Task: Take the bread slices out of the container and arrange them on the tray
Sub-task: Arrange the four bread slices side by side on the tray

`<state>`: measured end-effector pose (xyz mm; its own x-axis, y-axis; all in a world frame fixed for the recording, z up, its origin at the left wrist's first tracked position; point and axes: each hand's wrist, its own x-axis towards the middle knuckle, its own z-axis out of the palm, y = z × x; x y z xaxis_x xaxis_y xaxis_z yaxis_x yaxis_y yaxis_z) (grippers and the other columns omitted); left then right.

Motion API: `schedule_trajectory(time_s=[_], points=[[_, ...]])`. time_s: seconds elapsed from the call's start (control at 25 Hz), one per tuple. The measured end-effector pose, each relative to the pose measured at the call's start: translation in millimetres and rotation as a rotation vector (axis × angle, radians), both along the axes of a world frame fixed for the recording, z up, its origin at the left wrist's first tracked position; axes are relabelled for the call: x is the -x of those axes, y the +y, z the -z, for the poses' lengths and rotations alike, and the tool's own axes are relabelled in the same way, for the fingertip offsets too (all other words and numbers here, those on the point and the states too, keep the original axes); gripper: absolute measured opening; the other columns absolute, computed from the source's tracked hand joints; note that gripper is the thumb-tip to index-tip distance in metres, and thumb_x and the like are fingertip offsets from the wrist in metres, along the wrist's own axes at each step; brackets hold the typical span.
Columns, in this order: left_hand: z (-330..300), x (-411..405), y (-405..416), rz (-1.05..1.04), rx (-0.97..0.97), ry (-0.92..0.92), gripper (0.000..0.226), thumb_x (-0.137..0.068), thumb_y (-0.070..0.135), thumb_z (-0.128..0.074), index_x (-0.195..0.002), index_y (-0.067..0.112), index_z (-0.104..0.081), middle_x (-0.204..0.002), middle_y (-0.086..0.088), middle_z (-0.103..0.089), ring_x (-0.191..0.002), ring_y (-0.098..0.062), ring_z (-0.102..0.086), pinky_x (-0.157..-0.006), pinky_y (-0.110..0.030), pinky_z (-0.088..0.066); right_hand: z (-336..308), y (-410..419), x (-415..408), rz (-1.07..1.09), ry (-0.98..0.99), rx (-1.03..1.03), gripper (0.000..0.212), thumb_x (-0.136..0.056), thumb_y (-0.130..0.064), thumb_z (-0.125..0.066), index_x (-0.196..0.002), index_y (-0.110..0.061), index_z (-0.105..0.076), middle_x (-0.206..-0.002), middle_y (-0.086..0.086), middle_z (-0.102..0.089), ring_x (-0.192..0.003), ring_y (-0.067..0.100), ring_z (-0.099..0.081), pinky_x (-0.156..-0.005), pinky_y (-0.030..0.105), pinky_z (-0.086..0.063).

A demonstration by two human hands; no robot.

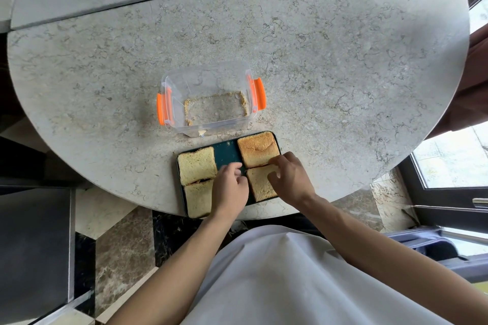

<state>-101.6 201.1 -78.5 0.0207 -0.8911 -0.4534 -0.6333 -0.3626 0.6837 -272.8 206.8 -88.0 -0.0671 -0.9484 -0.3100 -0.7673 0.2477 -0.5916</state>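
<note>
A dark teal tray (227,152) lies at the table's near edge. Several bread slices rest on it: one at far left (196,165), one at near left (198,199), a browner one at far right (257,149) and one at near right (260,185). My left hand (229,187) rests over the tray's middle, fingers curled and touching the near-right slice's left edge. My right hand (290,178) lies on that slice's right side, fingertips on it. The clear container (208,99) with orange clips stands just behind the tray and holds only crumbs.
The round stone table (317,60) stretches wide behind and beside the container. A dark chair or stool (34,245) stands at lower left, over a marble floor. A window frame (449,179) is at right.
</note>
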Motion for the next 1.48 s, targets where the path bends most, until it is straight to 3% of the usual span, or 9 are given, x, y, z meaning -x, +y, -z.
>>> schedule_trajectory(time_s=[0.12,0.2,0.28,0.4,0.52,0.64,0.96,1.16,1.48], points=[[2.3,-16.9,5.1,0.304,0.319,-0.254,0.043,-0.09,0.004,-0.055,-0.134,0.003,-0.058,-0.13,-0.011,-0.059,-0.124,-0.025,-0.052,-0.103,-0.035,-0.045,-2.6,-1.4,-10.2,-0.149,0.109,0.051,0.04,-0.083,-0.01,-0.057,-0.122,-0.006,-0.063,-0.121,0.016,-0.054,-0.112,0.034,-0.049,-0.096,0.042,-0.046],[6.4,-28.9,3.6,0.402,0.264,-0.39,0.051,-0.091,0.008,-0.056,-0.142,0.003,-0.051,-0.149,-0.018,-0.047,-0.143,-0.033,-0.036,-0.118,-0.045,-0.033,-3.6,-5.7,-15.7,-0.233,0.152,0.066,0.047,-0.081,-0.012,-0.057,-0.129,-0.009,-0.059,-0.133,0.016,-0.048,-0.122,0.035,-0.043,-0.102,0.043,-0.042],[10.7,-40.4,4.4,0.444,0.191,-0.486,0.055,-0.093,0.013,-0.054,-0.147,0.009,-0.047,-0.16,-0.02,-0.034,-0.152,-0.035,-0.02,-0.122,-0.05,-0.025,-2.9,-12.1,-20.9,-0.323,0.203,0.073,0.054,-0.082,-0.017,-0.058,-0.136,-0.014,-0.053,-0.145,0.015,-0.041,-0.135,0.036,-0.033,-0.111,0.047,-0.034],[16.1,-53.4,11.7,0.521,0.198,-0.568,0.054,-0.094,0.019,-0.052,-0.148,0.015,-0.046,-0.164,-0.022,-0.024,-0.154,-0.037,-0.013,-0.121,-0.055,-0.025,2.8,-18.0,-26.1,-0.452,0.278,0.091,0.058,-0.089,-0.028,-0.056,-0.145,-0.022,-0.046,-0.158,0.014,-0.029,-0.147,0.038,-0.016,-0.12,0.051,-0.019],[19.3,-61.8,18.2,0.535,0.178,-0.623,0.057,-0.097,0.027,-0.047,-0.151,0.014,-0.039,-0.166,-0.024,-0.017,-0.155,-0.039,-0.01,-0.123,-0.055,-0.02,8.2,-17.4,-25.1,-0.497,0.306,0.088,0.06,-0.091,-0.034,-0.055,-0.149,-0.025,-0.04,-0.161,0.013,-0.024,-0.15,0.036,-0.011,-0.121,0.05,-0.015],[21.6,-66.9,22.6,0.539,0.188,-0.646,0.056,-0.099,0.03,-0.044,-0.152,0.012,-0.037,-0.166,-0.023,-0.018,-0.155,-0.037,-0.011,-0.124,-0.052,-0.013,10.4,-15.5,-22.2,-0.516,0.325,0.08,0.064,-0.091,-0.034,-0.056,-0.151,-0.026,-0.034,-0.162,0.012,-0.022,-0.15,0.034,-0.009,-0.122,0.05,-0.015],[19.8,-74.2,20.1,0.553,0.213,-0.598,0.062,-0.099,0.033,-0.044,-0.156,0.014,-0.028,-0.166,-0.02,-0.021,-0.154,-0.035,-0.015,-0.124,-0.051,-0.016,5.7,-10.6,-26.1,-0.491,0.328,0.052,0.066,-0.09,-0.03,-0.059,-0.151,-0.026,-0.033,-0.162,0.011,-0.022,-0.15,0.032,-0.01,-0.12,0.048,-0.017],[16.3,-84.8,19.8,0.504,0.164,-0.605,0.068,-0.1,0.034,-0.042,-0.16,0.013,-0.016,-0.169,-0.022,-0.007,-0.156,-0.037,-0.001,-0.125,-0.052,-0.008,3.4,-4.3,-33.7,-0.436,0.322,0.06,0.064,-0.089,-0.029,-0.058,-0.149,-0.022,-0.037,-0.16,0.014,-0.025,-0.148,0.033,-0.014,-0.119,0.048,-0.018],[18.6,-99.6,25.0,0.574,0.188,-0.584,0.065,-0.1,0.036,-0.04,-0.157,0.011,-0.023,-0.168,-0.024,-0.012,-0.155,-0.037,-0.005,-0.126,-0.051,-0.008,6.7,-1.0,-48.6,-0.359,0.35,0.039,0.06,-0.093,-0.041,-0.049,-0.147,-0.018,-0.039,-0.157,0.016,-0.029,-0.146,0.035,-0.019,-0.118,0.052,-0.022]])
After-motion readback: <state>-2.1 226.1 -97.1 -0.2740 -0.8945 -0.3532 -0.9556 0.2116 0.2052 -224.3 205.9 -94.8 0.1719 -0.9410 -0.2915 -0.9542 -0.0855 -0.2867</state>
